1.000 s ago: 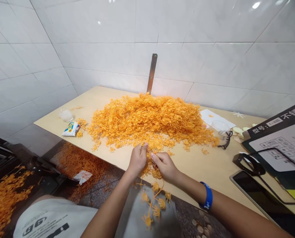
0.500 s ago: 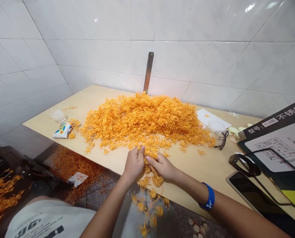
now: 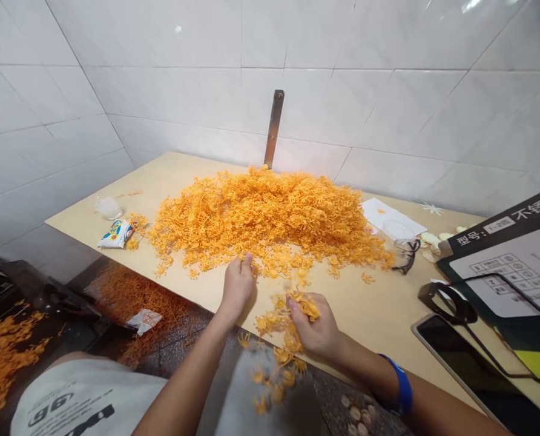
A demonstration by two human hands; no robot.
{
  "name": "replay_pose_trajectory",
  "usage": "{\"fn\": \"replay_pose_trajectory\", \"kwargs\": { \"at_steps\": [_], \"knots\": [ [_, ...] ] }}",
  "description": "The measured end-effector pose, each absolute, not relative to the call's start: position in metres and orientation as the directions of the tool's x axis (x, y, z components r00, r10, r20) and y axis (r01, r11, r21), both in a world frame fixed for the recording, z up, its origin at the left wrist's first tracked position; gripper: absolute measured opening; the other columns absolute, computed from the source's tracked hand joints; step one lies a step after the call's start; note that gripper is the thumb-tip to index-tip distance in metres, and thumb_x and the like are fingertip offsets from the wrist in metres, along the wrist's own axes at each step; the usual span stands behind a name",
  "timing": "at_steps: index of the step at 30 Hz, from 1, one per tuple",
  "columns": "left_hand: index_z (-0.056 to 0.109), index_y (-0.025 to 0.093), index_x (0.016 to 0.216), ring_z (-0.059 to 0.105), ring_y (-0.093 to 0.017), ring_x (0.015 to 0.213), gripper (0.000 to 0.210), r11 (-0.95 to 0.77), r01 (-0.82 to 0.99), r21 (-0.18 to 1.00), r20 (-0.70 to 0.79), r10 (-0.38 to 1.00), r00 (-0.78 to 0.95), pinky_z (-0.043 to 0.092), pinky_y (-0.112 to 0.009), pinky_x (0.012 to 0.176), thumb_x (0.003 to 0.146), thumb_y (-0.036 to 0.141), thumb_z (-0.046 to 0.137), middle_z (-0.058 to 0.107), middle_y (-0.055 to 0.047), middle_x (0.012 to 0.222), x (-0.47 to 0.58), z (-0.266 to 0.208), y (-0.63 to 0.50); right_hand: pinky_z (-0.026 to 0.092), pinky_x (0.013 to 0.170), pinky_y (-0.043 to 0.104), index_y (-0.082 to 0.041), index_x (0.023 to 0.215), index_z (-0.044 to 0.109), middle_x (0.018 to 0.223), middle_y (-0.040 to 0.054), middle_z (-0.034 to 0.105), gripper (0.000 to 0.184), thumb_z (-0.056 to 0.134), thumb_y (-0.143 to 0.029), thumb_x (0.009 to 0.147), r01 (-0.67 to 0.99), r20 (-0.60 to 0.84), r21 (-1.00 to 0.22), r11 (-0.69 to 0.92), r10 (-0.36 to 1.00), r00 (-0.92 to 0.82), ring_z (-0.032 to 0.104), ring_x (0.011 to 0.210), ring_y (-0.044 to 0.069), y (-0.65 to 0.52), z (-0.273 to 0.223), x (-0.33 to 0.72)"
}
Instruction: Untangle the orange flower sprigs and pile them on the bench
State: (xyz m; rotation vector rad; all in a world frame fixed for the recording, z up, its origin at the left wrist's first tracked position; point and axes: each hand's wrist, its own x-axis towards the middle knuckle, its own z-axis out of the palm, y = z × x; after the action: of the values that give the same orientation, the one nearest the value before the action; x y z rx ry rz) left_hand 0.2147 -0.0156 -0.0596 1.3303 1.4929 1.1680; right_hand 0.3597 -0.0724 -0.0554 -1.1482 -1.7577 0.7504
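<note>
Spiky orange sprigs (image 3: 281, 356) clamped in my right hand (image 3: 319, 324), hanging past flat tan tabletop (image 3: 379, 312) edge | my left hand (image 3: 238, 284) curled — can't tell if gripping — by orange heap (image 3: 261, 215) | room rightward before black rectangular phone (image 3: 465, 357)

Glossy, faintly veined white tiles covered the back wall (image 3: 197, 36) and left wall (image 3: 29, 121), which met in a corner. Pale tan tabletop (image 3: 370, 321) ran along the back; flat metal bracket (image 3: 274, 127) rose behind it. Floor (image 3: 177, 350) was dark, speckled. Light glare (image 3: 470, 6) showed upper right.
</note>
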Motion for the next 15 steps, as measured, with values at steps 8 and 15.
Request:
{"fn": "replay_pose_trajectory", "kwargs": {
  "at_steps": [8,15],
  "knots": [
    [0.048,0.019,0.065,0.043,-0.013,0.059,0.036,-0.078,0.302,0.95,0.088,0.996,-0.02,0.031,-0.025,0.056,0.09,0.045,0.044,0.047,0.002,0.061,0.216,-0.061,-0.021,0.029,0.038,0.023,-0.018,0.058,0.046,0.046,-0.0029,0.04,0.054,0.05,-0.068,0.08,0.005,-0.053,-0.999,-0.053,0.994,-0.1,0.036,0.039,0.008,-0.055,-0.063,0.359],
    [0.059,0.019,0.122,0.061,-0.018,0.087,0.038,-0.146,0.326,0.934,0.136,0.989,0.053,0.047,-0.03,0.078,0.087,0.03,0.05,0.066,-0.007,0.103,0.213,-0.059,-0.02,0.039,0.044,0.021,-0.016,0.086,0.056,0.065,-0.0013,0.054,0.037,0.059,-0.052,0.078,-0.134,-0.12,-0.98,-0.15,0.971,-0.208,0.048,0.05,0.009,-0.051,-0.065,0.36]
  ]
}}
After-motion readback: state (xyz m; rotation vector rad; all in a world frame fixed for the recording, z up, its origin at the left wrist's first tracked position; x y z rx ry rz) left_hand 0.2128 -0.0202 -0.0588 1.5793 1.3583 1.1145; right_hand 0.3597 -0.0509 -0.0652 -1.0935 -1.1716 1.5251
